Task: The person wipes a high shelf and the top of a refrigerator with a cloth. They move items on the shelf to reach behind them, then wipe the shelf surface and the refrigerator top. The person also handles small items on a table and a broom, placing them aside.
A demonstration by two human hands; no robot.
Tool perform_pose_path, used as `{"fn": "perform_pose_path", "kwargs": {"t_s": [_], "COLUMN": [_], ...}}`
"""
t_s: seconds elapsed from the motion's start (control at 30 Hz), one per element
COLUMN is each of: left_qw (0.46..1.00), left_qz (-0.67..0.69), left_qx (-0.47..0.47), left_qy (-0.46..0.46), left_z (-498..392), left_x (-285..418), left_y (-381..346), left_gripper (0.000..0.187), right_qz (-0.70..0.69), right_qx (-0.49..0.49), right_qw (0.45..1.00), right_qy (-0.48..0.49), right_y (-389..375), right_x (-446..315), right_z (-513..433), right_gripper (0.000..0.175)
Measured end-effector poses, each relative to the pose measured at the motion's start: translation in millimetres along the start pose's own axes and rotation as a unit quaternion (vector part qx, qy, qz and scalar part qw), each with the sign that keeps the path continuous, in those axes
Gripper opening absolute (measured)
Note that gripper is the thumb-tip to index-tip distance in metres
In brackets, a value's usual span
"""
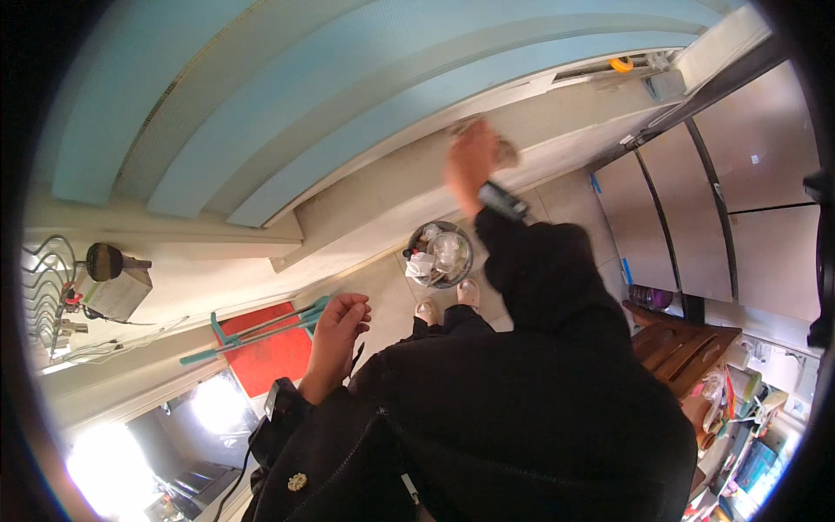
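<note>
My right hand (474,156) reaches out over the pale window sill (391,176) and is blurred. It is closed around a crumpled brownish cloth (505,155), which shows at its side and is partly hidden by the fingers. Above the sill hangs a blue and beige striped roller blind (313,130). In front of my body, at the left, my left hand (339,333) hangs in the air with loosely curled fingers and nothing visible in it. Below the sill, a round waste bin (471,264) full of plastic bags and rubbish stands on the floor by my feet.
Teal-ended long-handled tools (261,333) lean over a red mat (274,359) at the left. A wire rack (49,287) is at the far left. A yellow tape roll (621,64) lies at the sill's far right. Cabinet doors (678,215) and a wooden chair (685,349) stand right.
</note>
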State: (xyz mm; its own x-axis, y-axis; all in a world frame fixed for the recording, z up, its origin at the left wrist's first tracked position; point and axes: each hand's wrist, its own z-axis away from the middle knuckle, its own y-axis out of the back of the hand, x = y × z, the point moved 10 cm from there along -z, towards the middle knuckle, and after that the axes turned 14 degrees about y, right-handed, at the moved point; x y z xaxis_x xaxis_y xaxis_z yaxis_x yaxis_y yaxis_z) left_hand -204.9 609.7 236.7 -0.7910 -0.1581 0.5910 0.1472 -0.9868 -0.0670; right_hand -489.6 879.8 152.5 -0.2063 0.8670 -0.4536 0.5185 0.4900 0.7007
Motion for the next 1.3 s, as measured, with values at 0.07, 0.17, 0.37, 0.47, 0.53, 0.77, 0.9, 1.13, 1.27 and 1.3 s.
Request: {"fn": "perform_pose_path", "kwargs": {"t_s": [0.07, 0.17, 0.37, 0.47, 0.53, 0.77, 0.9, 1.13, 1.27, 1.3], "left_qw": [1.000, 0.997, 0.999, 0.996, 0.963, 0.617, 0.563, 0.516, 0.539, 0.551], "left_qz": [-0.015, -0.008, -0.007, -0.059, -0.191, -0.568, -0.617, -0.670, -0.678, -0.684], "left_qx": [-0.005, -0.066, -0.040, 0.025, 0.121, 0.338, 0.366, 0.373, 0.377, 0.372], "left_qy": [-0.008, -0.029, -0.016, -0.057, -0.150, -0.426, -0.411, -0.382, -0.328, -0.298], "left_z": [-0.7, 2.4, -12.9, -34.1, -54.4, -115.2, -138.0, -151.3, -150.6, -149.6], "left_x": [2.8, 11.7, 1.5, 1.6, 32.1, 150.6, 159.8, 171.4, 172.0, 168.7], "left_y": [-6.4, -24.5, -15.5, 2.1, 14.1, -39.3, -56.0, -61.6, -57.2, -50.6], "left_gripper": [0.018, 0.018, 0.021, 0.022, 0.022, 0.021, 0.023, 0.018, 0.017, 0.017], "right_qz": [0.011, -0.143, -0.204, 0.012, 0.051, -0.054, -0.009, 0.063, 0.073, 0.038], "right_qx": [-0.082, -0.072, 0.125, 0.091, 0.075, -0.062, -0.011, -0.008, -0.086, -0.110], "right_qw": [0.995, 0.987, 0.969, 0.991, 0.983, 0.980, 0.985, 0.989, 0.988, 0.986], "right_qy": [0.063, 0.004, -0.065, 0.099, 0.161, 0.179, 0.173, 0.132, 0.110, 0.120], "right_y": [-18.7, 4.4, 100.6, 100.4, 82.1, 43.0, 75.0, 83.7, 41.0, 25.4], "right_x": [-63.0, -68.3, 21.2, -13.1, -44.4, -62.5, -22.4, -10.9, -76.6, -100.6], "right_z": [16.4, 11.9, -24.1, -20.1, -4.1, 5.3, 1.6, 1.3, 22.2, 30.5], "right_gripper": [0.050, 0.025, 0.018, 0.028, 0.034, 0.029, 0.035, 0.043, 0.047, 0.044]}}
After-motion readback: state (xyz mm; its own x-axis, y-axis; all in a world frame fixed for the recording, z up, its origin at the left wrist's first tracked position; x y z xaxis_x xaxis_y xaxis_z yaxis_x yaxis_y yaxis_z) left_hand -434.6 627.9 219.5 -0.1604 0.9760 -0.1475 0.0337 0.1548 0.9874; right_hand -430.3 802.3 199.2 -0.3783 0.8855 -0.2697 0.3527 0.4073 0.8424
